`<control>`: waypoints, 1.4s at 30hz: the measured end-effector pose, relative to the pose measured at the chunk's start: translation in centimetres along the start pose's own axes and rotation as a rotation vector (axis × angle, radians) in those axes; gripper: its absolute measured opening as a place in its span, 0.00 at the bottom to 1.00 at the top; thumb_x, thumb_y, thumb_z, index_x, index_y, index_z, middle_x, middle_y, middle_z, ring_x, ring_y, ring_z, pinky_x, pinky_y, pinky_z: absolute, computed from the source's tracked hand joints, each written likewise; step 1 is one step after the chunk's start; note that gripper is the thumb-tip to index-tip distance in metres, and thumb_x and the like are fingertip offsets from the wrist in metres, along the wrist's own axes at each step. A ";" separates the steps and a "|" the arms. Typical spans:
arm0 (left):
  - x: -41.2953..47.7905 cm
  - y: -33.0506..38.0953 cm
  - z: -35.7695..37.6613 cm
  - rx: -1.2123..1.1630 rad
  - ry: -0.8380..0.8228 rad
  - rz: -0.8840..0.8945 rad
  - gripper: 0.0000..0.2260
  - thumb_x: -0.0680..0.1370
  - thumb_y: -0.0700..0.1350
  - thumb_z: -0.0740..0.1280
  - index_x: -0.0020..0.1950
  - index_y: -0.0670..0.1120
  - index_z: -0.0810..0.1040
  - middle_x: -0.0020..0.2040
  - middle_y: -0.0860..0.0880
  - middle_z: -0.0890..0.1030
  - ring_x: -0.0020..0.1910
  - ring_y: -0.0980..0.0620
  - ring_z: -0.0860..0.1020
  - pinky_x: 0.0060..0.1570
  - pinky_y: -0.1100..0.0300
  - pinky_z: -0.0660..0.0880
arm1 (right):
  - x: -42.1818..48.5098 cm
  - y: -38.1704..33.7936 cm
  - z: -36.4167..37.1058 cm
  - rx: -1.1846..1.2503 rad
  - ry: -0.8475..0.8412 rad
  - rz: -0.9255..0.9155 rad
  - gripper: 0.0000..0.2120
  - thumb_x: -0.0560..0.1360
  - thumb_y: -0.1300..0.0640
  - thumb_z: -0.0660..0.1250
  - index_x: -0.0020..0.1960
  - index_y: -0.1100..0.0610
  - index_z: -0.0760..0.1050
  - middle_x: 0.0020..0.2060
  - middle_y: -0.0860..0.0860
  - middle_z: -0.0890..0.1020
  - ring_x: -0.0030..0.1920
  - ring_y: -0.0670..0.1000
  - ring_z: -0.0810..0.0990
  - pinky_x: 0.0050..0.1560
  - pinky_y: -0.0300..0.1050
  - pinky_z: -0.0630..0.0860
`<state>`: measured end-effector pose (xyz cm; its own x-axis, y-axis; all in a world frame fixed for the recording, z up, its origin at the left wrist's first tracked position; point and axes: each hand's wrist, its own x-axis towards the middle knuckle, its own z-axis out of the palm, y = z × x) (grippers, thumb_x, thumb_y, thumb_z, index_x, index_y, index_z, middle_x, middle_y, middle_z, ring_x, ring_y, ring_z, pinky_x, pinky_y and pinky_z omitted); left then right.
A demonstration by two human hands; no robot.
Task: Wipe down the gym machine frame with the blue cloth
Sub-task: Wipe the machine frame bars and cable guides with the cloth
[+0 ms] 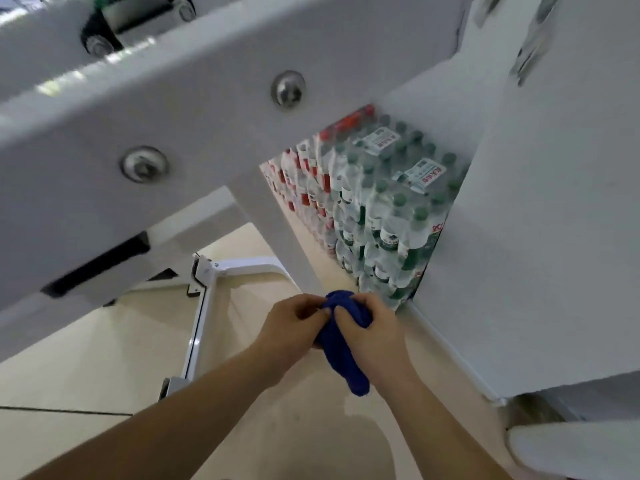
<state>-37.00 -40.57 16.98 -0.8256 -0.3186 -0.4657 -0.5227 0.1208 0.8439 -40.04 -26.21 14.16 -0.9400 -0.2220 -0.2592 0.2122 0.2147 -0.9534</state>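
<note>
A bunched-up blue cloth [341,355] hangs between both my hands over the tiled floor, its lower end dangling free. My left hand [292,329] pinches its upper edge from the left. My right hand [372,332] grips it from the right, fingers curled over the top. The white gym machine frame [194,109] is a thick slanted beam with two round bolts, crossing the upper left above my hands. A thinner white base bar [202,317] of the machine runs along the floor to the left of my hands. The cloth touches no part of the frame.
Stacked shrink-wrapped packs of water bottles [377,209] stand against a white wall panel [540,237] just beyond my hands. A white rounded object [571,448] sits at the lower right. Beige floor tiles [86,375] lie below.
</note>
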 end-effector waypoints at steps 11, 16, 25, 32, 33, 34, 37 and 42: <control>12.1 -9.8 -3.4 -0.080 0.379 0.293 0.18 0.79 0.41 0.68 0.67 0.54 0.73 0.58 0.55 0.79 0.52 0.51 0.81 0.51 0.54 0.80 | 8.0 9.0 6.8 -0.012 0.124 -0.219 0.03 0.78 0.53 0.69 0.47 0.51 0.76 0.44 0.51 0.82 0.45 0.51 0.81 0.49 0.51 0.79; 12.9 -8.2 -5.6 -0.054 0.320 0.435 0.13 0.79 0.47 0.69 0.64 0.54 0.78 0.58 0.56 0.80 0.57 0.52 0.80 0.62 0.48 0.78 | 9.4 5.6 8.7 0.061 0.202 -0.471 0.04 0.79 0.53 0.69 0.48 0.46 0.74 0.47 0.46 0.80 0.45 0.42 0.79 0.47 0.42 0.74; 11.1 -3.0 -9.1 0.129 0.364 0.627 0.16 0.79 0.38 0.65 0.64 0.51 0.77 0.63 0.52 0.80 0.59 0.50 0.79 0.51 0.61 0.75 | 10.3 -6.4 11.1 -0.216 0.328 -0.915 0.09 0.81 0.51 0.66 0.59 0.53 0.73 0.55 0.48 0.73 0.51 0.46 0.74 0.50 0.33 0.69; 7.5 -0.1 -12.5 0.607 0.328 1.013 0.14 0.80 0.37 0.63 0.52 0.56 0.82 0.44 0.56 0.85 0.42 0.58 0.80 0.44 0.73 0.73 | 11.2 -5.2 12.0 -0.243 0.354 -0.959 0.06 0.81 0.57 0.65 0.57 0.57 0.71 0.54 0.50 0.71 0.52 0.49 0.72 0.56 0.43 0.70; 6.8 0.4 -12.8 0.632 0.347 1.083 0.13 0.80 0.37 0.63 0.50 0.55 0.81 0.43 0.57 0.84 0.42 0.58 0.79 0.43 0.74 0.71 | 11.0 -5.7 11.9 -0.237 0.350 -0.960 0.06 0.81 0.57 0.65 0.57 0.56 0.71 0.54 0.50 0.70 0.51 0.49 0.72 0.56 0.43 0.70; 6.1 0.9 -12.8 0.671 0.378 1.156 0.11 0.80 0.39 0.64 0.52 0.54 0.82 0.45 0.57 0.84 0.42 0.58 0.79 0.44 0.73 0.71 | 10.9 -6.6 11.8 -0.227 0.360 -0.970 0.07 0.81 0.56 0.65 0.57 0.56 0.71 0.54 0.50 0.70 0.51 0.48 0.72 0.56 0.43 0.70; 4.6 2.1 -13.2 0.799 0.555 1.321 0.09 0.79 0.45 0.64 0.55 0.53 0.82 0.47 0.57 0.83 0.44 0.56 0.79 0.44 0.59 0.77 | 10.4 -10.6 11.6 -0.198 0.416 -1.037 0.10 0.81 0.53 0.66 0.59 0.56 0.72 0.56 0.50 0.71 0.54 0.50 0.73 0.58 0.47 0.73; 5.8 3.7 -16.0 1.083 0.866 1.318 0.05 0.75 0.43 0.68 0.48 0.47 0.83 0.45 0.51 0.80 0.46 0.45 0.74 0.47 0.51 0.70 | 10.8 -12.6 11.9 -0.251 0.496 -1.092 0.12 0.81 0.52 0.66 0.61 0.56 0.72 0.56 0.52 0.73 0.54 0.55 0.76 0.56 0.50 0.75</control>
<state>-40.31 -57.03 21.64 -0.6145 0.1795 0.7682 0.0839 0.9831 -0.1626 -49.65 -42.62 21.55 -0.6036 -0.0254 0.7969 -0.7568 0.3326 -0.5627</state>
